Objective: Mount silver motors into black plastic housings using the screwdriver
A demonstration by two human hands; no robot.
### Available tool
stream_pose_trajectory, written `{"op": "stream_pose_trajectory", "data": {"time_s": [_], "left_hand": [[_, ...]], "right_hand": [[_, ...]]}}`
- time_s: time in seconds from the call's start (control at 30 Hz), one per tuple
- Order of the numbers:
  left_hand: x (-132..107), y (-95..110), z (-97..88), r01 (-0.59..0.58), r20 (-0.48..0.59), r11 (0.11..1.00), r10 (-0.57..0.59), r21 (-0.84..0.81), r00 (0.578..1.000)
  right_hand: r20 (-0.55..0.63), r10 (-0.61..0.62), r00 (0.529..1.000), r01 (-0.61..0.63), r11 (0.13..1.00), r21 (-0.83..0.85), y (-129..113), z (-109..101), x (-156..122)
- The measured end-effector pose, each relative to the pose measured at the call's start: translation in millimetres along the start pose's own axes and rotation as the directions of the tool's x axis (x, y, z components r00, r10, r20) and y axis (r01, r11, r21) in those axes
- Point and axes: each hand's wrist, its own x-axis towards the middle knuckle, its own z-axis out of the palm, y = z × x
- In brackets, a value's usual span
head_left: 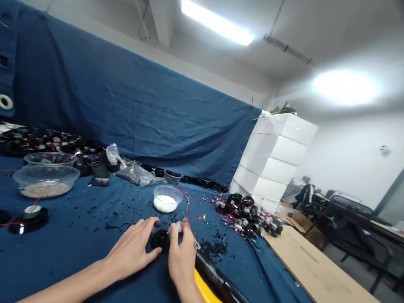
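My left hand (134,246) curls its thumb and fingers around a black round part (160,241) on the blue cloth. Close beside it, my right hand (182,254) pinches a small silvery part (179,225) at the black part's edge; a red wire (188,209) runs up near its fingertips. The fingers hide much of both parts. Under and beside my right forearm lie a long black tube-shaped tool (227,285) and a yellow handle (211,297). A clear bowl of white bits (166,200) stands just beyond my hands.
A tangled heap of small wired parts (244,212) lies to the right, near a cardboard sheet (332,278) and stacked white boxes (276,154). Left are clear bowls (48,175) and black discs with pale cylinders (31,216). Black scraps (216,248) litter the cloth. A blue curtain (138,107) hangs behind.
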Motion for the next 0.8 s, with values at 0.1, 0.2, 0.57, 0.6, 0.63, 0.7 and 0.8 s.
{"op": "stream_pose_trajectory", "data": {"time_s": [0.1, 0.2, 0.57, 0.6, 0.63, 0.7, 0.8], "left_hand": [[15, -6, 14.5, -0.039, 0.009, 0.998, 0.039, -0.049, 0.999], [25, -13, 26.0, -0.049, 0.028, 0.993, 0.053, -0.108, 0.998], [28, -29, 15.4, -0.107, -0.112, 0.944, 0.075, -0.314, 0.991], [27, -28, 16.4, -0.109, -0.120, 0.941, 0.074, -0.321, 0.990], [27, -27, 17.3, -0.109, -0.127, 0.939, 0.071, -0.326, 0.989], [27, -25, 18.2, -0.107, -0.136, 0.937, 0.064, -0.334, 0.989], [26, -23, 17.6, -0.100, -0.146, 0.936, 0.053, -0.337, 0.988]], "right_hand": [[-0.040, 0.026, 0.999, -0.022, 0.996, 0.087, 10, 4, 23], [0.011, 0.016, 1.000, -0.018, 0.986, 0.163, 20, 9, 35], [0.113, -0.122, 0.986, 0.083, 0.950, 0.301, 19, -1, 22], [0.129, -0.141, 0.982, 0.095, 0.947, 0.308, 18, -1, 22], [0.146, -0.162, 0.976, 0.109, 0.943, 0.313, 17, 0, 21], [0.174, -0.196, 0.965, 0.134, 0.940, 0.314, 16, 2, 20], [0.187, -0.204, 0.961, 0.144, 0.946, 0.292, 15, 4, 18]]}}
